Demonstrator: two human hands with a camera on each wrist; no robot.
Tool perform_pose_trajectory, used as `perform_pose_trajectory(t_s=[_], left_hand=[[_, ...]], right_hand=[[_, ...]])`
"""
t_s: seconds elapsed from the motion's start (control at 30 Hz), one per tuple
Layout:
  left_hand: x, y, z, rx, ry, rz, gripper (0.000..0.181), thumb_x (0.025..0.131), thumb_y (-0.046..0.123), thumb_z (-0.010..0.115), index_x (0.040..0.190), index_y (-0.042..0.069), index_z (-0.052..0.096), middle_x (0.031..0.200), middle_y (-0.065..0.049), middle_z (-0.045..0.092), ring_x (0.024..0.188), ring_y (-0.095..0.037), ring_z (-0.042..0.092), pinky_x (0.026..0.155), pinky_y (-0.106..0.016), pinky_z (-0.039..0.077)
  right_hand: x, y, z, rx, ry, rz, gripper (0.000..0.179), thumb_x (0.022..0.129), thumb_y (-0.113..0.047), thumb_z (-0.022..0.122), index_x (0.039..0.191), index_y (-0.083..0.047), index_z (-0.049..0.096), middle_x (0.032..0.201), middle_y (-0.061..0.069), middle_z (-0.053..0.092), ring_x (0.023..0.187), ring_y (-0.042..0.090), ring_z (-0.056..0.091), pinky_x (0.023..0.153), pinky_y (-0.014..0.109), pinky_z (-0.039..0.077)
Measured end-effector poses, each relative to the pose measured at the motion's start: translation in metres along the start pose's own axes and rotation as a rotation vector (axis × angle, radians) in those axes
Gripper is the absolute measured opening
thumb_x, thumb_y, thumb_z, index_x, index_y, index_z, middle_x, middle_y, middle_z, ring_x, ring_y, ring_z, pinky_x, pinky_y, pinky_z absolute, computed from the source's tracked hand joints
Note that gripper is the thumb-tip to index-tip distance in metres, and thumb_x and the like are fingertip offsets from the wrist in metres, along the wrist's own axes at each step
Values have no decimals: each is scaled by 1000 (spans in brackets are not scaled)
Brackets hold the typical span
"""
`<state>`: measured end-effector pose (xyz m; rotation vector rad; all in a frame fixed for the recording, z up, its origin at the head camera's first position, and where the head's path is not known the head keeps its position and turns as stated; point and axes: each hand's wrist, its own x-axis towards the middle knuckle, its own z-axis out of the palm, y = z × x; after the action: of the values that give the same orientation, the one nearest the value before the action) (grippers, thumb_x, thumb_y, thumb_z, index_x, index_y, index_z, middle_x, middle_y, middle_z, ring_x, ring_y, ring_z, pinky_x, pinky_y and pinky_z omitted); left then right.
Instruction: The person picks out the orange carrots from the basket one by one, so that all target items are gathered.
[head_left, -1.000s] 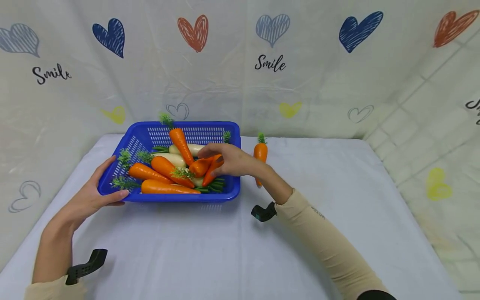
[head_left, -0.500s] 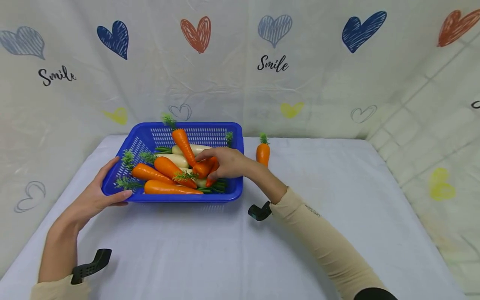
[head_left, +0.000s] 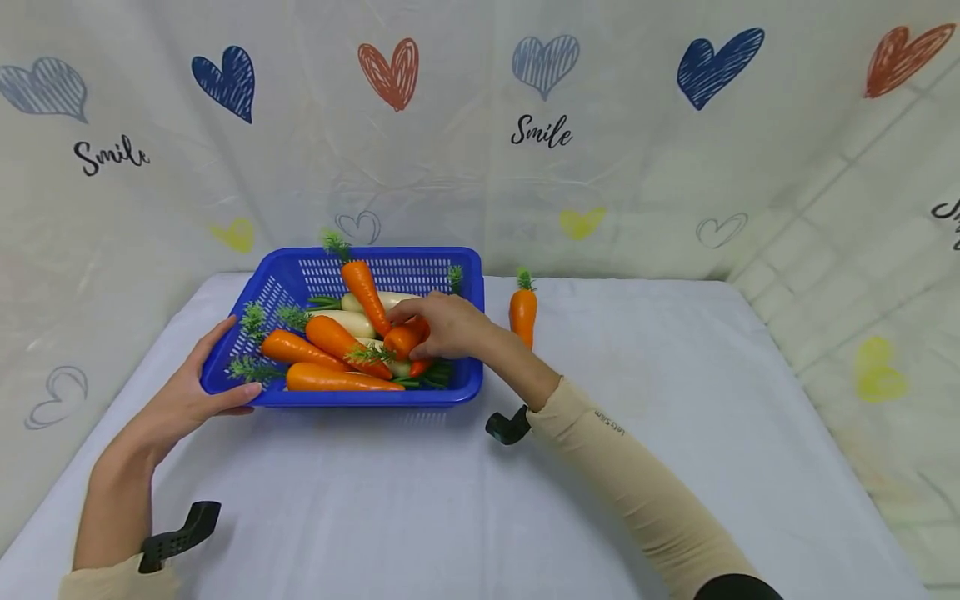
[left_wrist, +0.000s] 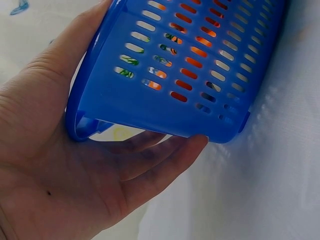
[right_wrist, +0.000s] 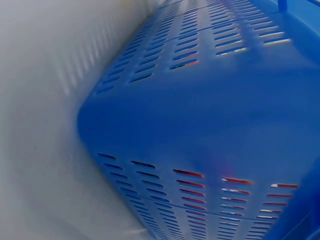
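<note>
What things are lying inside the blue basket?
In the blue basket are orange carrots and long white radishes, some partly under the carrots. The right hand is there too, curled round one carrot. What lies beneath them or behind that hand is covered.

Carrots (head_left: 339, 377) and radishes (head_left: 347, 322) in the basket (head_left: 337, 399) on the table (head_left: 375, 517) — another carrot (head_left: 523, 312) right of it, sheet (head_left: 465, 158) behind

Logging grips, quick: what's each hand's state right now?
Left hand: holding the blue basket at one end.
Right hand: closed around an orange carrot.
</note>
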<state>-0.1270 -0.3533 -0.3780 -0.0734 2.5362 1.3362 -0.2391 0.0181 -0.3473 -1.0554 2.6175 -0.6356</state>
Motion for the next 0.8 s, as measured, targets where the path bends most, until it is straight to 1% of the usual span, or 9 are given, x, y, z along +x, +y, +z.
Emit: perform_pose_trajectory(t_s=[0.1, 0.23, 0.3, 0.37, 0.47, 0.57, 0.7, 0.8], left_hand=[[1, -1, -1, -7, 0, 12, 103, 102, 38, 66, 163, 45, -17, 168, -35, 3, 130, -49, 49, 84, -24, 62], [3, -1, -1, 0, 0, 13, 102, 102, 37, 65, 163, 46, -16, 168, -35, 3, 128, -44, 52, 84, -21, 61], [4, -1, -1, 9, 0, 9, 102, 102, 38, 65, 163, 46, -16, 168, -35, 3, 127, -43, 53, 85, -21, 61], [4, -1, -2, 16, 0, 4, 102, 102, 38, 65, 163, 46, -17, 168, -35, 4, 126, -42, 55, 85, -20, 60], [3, -1, -1, 15, 1, 2, 102, 102, 38, 65, 163, 46, -17, 168, -35, 4, 126, -41, 55, 85, -20, 60], [1, 0, 0, 2, 0, 3, 102, 102, 37, 65, 163, 45, -16, 168, -35, 4, 127, -43, 53, 85, -22, 61], [-1, 0, 1, -17, -1, 6, 103, 102, 36, 66, 163, 46, -16, 168, -35, 2, 132, -51, 47, 84, -24, 63], [-2, 0, 1, -21, 0, 5, 103, 102, 37, 66, 162, 47, -16, 168, -35, 2, 133, -53, 45, 84, -25, 63]], right_hand=[[0, 0, -1, -55, -1, -22, 56, 91, -28, 82, 144, -28, 64, 141, -4, 65, 122, 20, 55, 107, 38, 48], [-1, -1, -3, -119, -13, -54, 52, 92, -31, 80, 142, -28, 65, 144, -1, 60, 125, 22, 53, 109, 38, 48], [-2, -1, -3, -133, -17, -57, 51, 92, -32, 80, 141, -28, 66, 144, -1, 60, 126, 22, 54, 112, 39, 47], [-2, -2, -3, -124, -13, -48, 51, 92, -32, 80, 141, -29, 65, 144, -3, 62, 127, 21, 55, 114, 40, 47], [-3, -1, -1, -74, 15, -30, 51, 92, -32, 80, 141, -29, 64, 141, -5, 65, 125, 20, 57, 113, 41, 49], [-5, 1, 2, 12, 69, -21, 52, 93, -33, 79, 142, -26, 62, 138, -3, 68, 123, 19, 60, 111, 39, 52], [-6, 4, 3, 162, 172, -45, 52, 94, -34, 77, 141, -19, 60, 134, 2, 70, 123, 20, 64, 110, 41, 54], [-8, 6, 4, 251, 268, -74, 50, 95, -33, 77, 138, -16, 60, 129, 4, 71, 120, 21, 66, 106, 43, 56]])
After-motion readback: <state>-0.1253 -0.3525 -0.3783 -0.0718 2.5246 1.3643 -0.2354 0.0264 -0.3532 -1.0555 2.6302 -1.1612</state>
